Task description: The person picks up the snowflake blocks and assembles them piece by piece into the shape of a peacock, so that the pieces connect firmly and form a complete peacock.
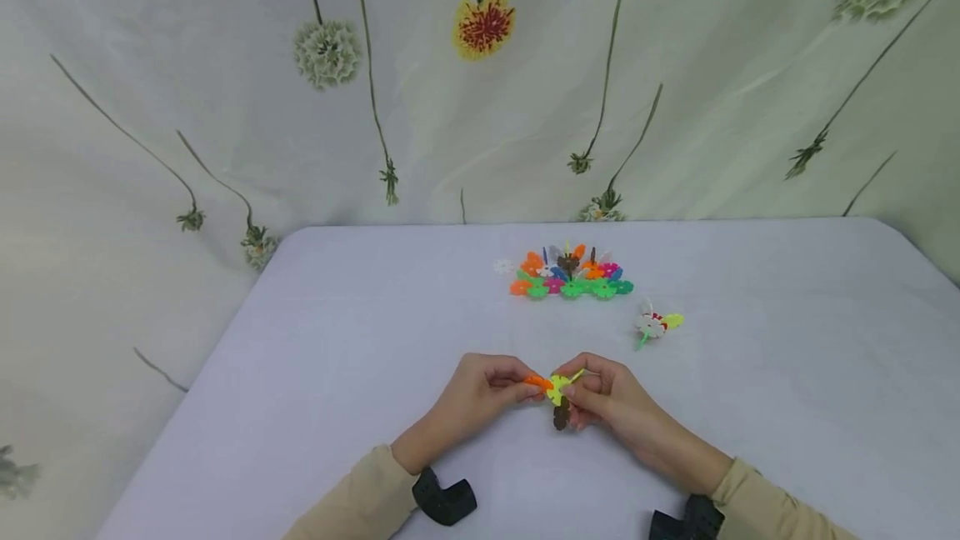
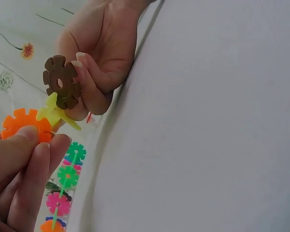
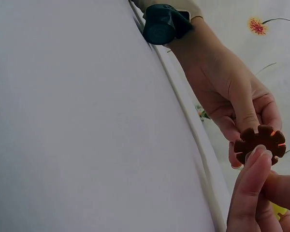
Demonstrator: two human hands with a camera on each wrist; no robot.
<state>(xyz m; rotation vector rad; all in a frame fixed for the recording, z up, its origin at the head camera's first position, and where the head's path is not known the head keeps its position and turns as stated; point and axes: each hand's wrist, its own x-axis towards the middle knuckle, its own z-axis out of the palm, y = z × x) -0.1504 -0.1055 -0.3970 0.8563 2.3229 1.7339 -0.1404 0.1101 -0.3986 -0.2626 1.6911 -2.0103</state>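
Note:
Joined notched plastic discs are between both hands, above the table's front half. My left hand [image 1: 476,394] pinches the orange disc [image 2: 20,121] between thumb and fingers. A yellow disc [image 1: 556,390] is slotted to it, and my right hand [image 1: 618,397] grips the yellow part, another yellow piece sticking out by its fingers. Below hangs a brown disc [image 2: 58,77], its notched rim in full view from the left wrist. In the right wrist view the brown disc [image 3: 249,140] covers most of the orange and yellow ones; right fingertips touch or overlap it there.
On the white table [image 1: 337,315] stands a colourful row of joined discs [image 1: 572,286] towards the back. Near its left end lies a white disc [image 1: 503,267]. A small white, red, yellow and green disc cluster [image 1: 650,324] sits to the right. A flower-printed cloth [image 1: 420,107] hangs behind.

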